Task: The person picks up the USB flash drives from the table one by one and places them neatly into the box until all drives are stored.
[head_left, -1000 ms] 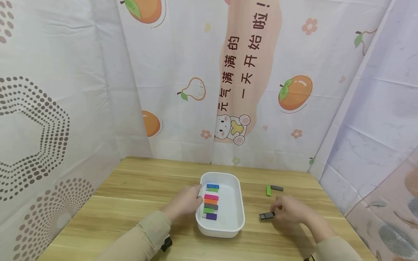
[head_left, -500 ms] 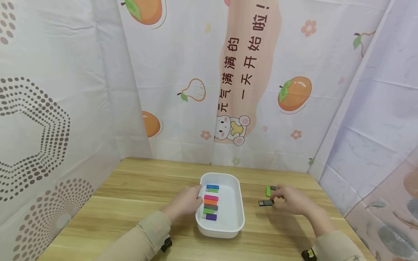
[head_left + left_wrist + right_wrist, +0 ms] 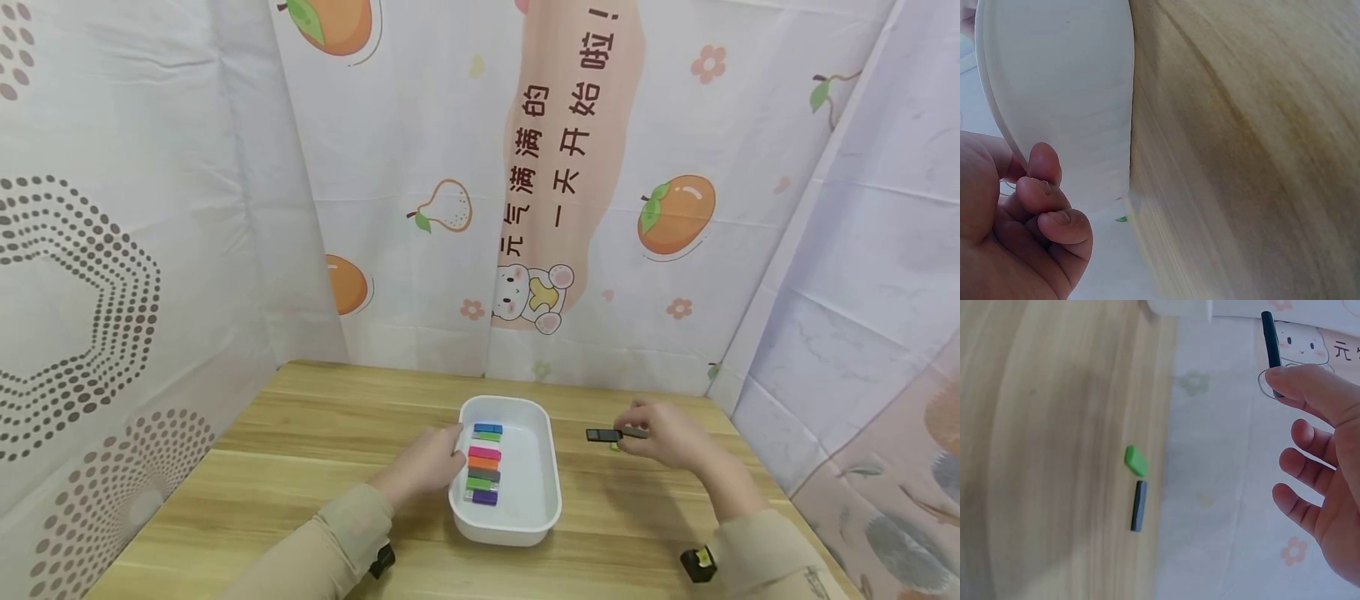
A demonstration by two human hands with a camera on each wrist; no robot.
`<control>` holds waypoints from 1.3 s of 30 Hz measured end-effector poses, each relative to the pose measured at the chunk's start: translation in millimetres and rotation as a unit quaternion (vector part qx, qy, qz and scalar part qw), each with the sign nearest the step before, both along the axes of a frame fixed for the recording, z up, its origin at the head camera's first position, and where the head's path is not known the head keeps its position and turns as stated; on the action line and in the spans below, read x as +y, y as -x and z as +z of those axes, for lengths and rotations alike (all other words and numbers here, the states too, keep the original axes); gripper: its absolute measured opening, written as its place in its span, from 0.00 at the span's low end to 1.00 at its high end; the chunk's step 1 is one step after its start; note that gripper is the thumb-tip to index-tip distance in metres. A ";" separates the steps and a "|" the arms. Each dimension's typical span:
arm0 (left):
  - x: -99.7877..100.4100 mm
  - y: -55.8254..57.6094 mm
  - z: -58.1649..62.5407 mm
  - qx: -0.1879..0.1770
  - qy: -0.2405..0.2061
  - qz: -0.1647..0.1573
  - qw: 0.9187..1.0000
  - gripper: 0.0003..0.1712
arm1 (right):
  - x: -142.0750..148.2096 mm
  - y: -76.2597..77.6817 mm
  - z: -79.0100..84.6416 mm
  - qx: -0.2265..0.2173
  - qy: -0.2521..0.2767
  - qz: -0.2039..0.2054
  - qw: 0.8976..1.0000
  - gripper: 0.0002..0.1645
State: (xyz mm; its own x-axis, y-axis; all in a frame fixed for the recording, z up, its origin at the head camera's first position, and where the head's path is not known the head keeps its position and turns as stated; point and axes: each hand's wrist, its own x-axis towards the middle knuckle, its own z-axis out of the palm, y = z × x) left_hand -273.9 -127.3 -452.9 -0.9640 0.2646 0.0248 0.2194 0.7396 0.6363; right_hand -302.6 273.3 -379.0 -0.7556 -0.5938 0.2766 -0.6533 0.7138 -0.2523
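Observation:
My left hand (image 3: 426,465) grips the left rim of a white plastic tub (image 3: 517,535), fingers curled over its wall (image 3: 1066,94) in the left wrist view. A row of several colourful USB sticks (image 3: 484,465) lies along the tub's left side. Between thumb and forefinger, my right hand (image 3: 663,433) pinches a dark grey USB stick (image 3: 602,435) by one end, above the table right of the tub. The other right fingers are loosely bent in the right wrist view. Beneath lie a green USB stick (image 3: 1136,460) and another dark grey one (image 3: 1139,506), end to end.
The wooden table (image 3: 315,433) backs onto a printed curtain (image 3: 420,283), with more curtains at left and right. A black wrist device (image 3: 699,564) sits by the right sleeve, another (image 3: 382,562) by the left sleeve.
My right hand, with the dark grey USB stick in it, has moved away from me toward the back of the table and risen. The left hand and the tub have stayed put.

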 end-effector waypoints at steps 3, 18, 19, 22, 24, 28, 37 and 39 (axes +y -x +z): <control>-0.3 0.5 -0.3 -0.004 0.001 0.001 1.000 0.33 | -6.7 1.8 6.3 0.001 0.000 -0.012 1.000 0.10; -0.5 1.0 0.4 0.000 0.006 0.003 1.000 0.33 | -34.6 17.1 30.6 -0.029 0.002 -0.056 0.998 0.11; -0.4 1.0 0.8 0.002 0.007 0.002 1.000 0.33 | -36.2 18.1 32.3 -0.031 0.003 -0.054 0.998 0.11; -0.1 0.2 1.9 0.003 0.009 0.004 1.000 0.33 | -40.5 20.9 36.7 -0.026 0.004 -0.050 0.998 0.11; 0.0 -0.4 2.6 0.003 0.006 0.003 1.000 0.33 | -43.5 22.7 39.1 -0.026 0.007 -0.051 0.998 0.11; 0.4 -0.4 2.4 0.002 0.006 0.003 1.000 0.33 | -49.7 25.4 42.6 -0.029 0.007 -0.058 0.998 0.12; 0.8 -0.4 3.2 0.003 0.006 0.002 1.000 0.32 | -64.2 31.2 47.8 -0.035 0.001 -0.070 0.997 0.12; 1.0 -1.0 3.8 0.004 0.007 0.002 1.000 0.32 | -67.3 32.3 48.8 -0.031 0.001 -0.068 0.997 0.12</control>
State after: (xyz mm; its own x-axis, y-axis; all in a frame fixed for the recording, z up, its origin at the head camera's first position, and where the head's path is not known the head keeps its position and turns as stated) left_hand -272.9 -126.4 -449.2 -0.9650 0.2609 0.0287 0.2210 0.7488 0.6248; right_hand -334.9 206.0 -330.2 -0.8453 -0.4832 0.2281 -0.5328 0.7944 -0.2915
